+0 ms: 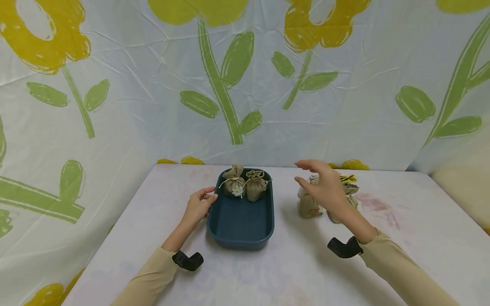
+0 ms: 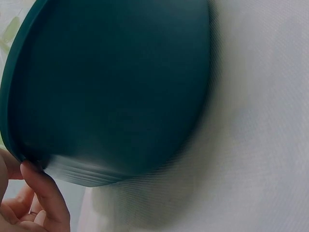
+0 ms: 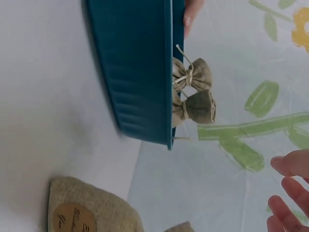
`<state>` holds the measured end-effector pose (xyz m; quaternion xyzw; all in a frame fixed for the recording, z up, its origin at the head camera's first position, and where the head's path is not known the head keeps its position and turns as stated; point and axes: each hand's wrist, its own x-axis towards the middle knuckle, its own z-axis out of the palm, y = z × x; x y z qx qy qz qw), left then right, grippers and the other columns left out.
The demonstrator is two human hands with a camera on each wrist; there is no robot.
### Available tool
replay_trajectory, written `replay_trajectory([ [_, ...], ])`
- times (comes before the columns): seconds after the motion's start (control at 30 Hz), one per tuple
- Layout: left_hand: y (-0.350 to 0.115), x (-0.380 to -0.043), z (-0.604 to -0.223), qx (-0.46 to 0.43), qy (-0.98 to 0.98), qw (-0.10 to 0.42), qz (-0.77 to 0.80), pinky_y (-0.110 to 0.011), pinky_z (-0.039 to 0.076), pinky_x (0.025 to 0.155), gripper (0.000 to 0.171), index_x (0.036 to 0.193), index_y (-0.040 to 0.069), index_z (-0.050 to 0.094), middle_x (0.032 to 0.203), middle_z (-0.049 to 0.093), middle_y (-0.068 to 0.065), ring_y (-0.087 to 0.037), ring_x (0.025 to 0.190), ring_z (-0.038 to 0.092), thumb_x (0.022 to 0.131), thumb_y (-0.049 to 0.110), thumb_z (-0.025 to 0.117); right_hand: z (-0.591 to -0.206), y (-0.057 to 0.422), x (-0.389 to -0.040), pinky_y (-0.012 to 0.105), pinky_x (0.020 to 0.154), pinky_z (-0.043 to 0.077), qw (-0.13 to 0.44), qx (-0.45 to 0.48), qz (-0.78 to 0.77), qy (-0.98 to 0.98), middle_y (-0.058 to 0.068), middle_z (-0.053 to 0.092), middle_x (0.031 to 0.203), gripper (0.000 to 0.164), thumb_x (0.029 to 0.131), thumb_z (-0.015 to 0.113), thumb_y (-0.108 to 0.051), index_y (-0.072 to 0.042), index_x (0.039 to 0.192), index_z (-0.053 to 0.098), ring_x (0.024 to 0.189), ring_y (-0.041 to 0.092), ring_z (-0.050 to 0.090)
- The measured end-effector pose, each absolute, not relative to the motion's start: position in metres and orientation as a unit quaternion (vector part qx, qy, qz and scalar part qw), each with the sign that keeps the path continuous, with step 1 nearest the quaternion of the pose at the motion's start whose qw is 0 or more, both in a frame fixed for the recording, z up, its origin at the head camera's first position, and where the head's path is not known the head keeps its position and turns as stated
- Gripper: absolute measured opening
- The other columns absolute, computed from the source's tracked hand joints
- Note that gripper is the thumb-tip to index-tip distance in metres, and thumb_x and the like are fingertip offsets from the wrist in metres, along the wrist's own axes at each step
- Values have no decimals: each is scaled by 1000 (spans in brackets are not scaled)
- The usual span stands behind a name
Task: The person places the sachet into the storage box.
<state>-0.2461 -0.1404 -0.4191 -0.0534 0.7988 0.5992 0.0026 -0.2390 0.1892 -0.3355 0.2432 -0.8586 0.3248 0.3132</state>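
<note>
A dark blue plastic bin (image 1: 241,221) stands on the table with two small tied burlap pouches in its far end. One pouch (image 1: 232,182) bears a white daisy; the other pouch (image 1: 256,187) sits to its right. My left hand (image 1: 200,206) pinches the bin's left rim between thumb and fingers, seen closer in the left wrist view (image 2: 41,193). To the right, my right hand (image 1: 325,187) is raised over several more burlap pouches (image 1: 309,206), thumb and fingers spread apart, holding nothing. A round printed label (image 3: 72,217) shows on one of these pouches in the right wrist view.
A pale cloth covers the table (image 1: 153,238). Behind it hangs a white curtain (image 1: 153,85) with yellow flowers and green stems, close to the table's far edge. A black wrist mount (image 1: 187,260) sits at the left cuff, another mount (image 1: 344,247) at the right.
</note>
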Motion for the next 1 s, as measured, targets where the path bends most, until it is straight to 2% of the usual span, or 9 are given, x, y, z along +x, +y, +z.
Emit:
replay_trajectory([
  [0.1, -140, -244, -420, -52, 795, 4, 604, -20, 34, 40, 34, 121, 13, 56, 84, 50, -3, -9, 48, 40, 88, 21, 57, -335, 195, -234, 12, 84, 40, 332, 242, 326, -851, 8, 67, 101, 39, 69, 74, -1, -7, 106, 64, 94, 20, 59],
  [0.23, -140, -242, -420, -47, 795, 0, 605, -20, 33, 40, 34, 121, 12, 56, 82, 49, -2, -9, 48, 40, 88, 20, 57, -336, 203, -230, 8, 84, 37, 356, 250, 326, -839, 9, 67, 98, 39, 67, 75, 1, -5, 104, 65, 92, 18, 57],
  [0.4, -141, -243, -417, -47, 798, 1, 601, -21, 34, 39, 34, 121, 13, 56, 82, 51, -2, -9, 47, 40, 88, 20, 58, -337, 215, -227, 6, 84, 36, 372, 247, 322, -835, 9, 66, 98, 40, 65, 76, 2, -6, 103, 65, 92, 3, 54],
  [0.57, -140, -252, -413, -39, 800, -11, 599, -20, 35, 41, 34, 121, 14, 56, 84, 51, -3, -9, 48, 41, 88, 22, 57, -332, 227, -231, 7, 81, 36, 386, 241, 321, -831, 10, 67, 96, 42, 64, 77, 2, -6, 103, 65, 93, -4, 51],
  [0.77, -139, -254, -414, -42, 797, -4, 603, -20, 36, 40, 34, 121, 14, 56, 84, 51, -3, -9, 47, 40, 88, 22, 58, -339, 241, -225, 2, 80, 34, 373, 208, 326, -843, 13, 67, 95, 43, 63, 78, 0, -5, 104, 64, 94, -22, 44],
  [1.0, -141, -250, -417, -51, 800, 0, 598, -20, 35, 41, 34, 121, 15, 56, 84, 52, -3, -9, 47, 40, 88, 22, 58, -357, 252, -217, 5, 78, 35, 350, 179, 347, -851, 15, 65, 95, 57, 64, 79, -2, -7, 116, 57, 93, -18, 48],
])
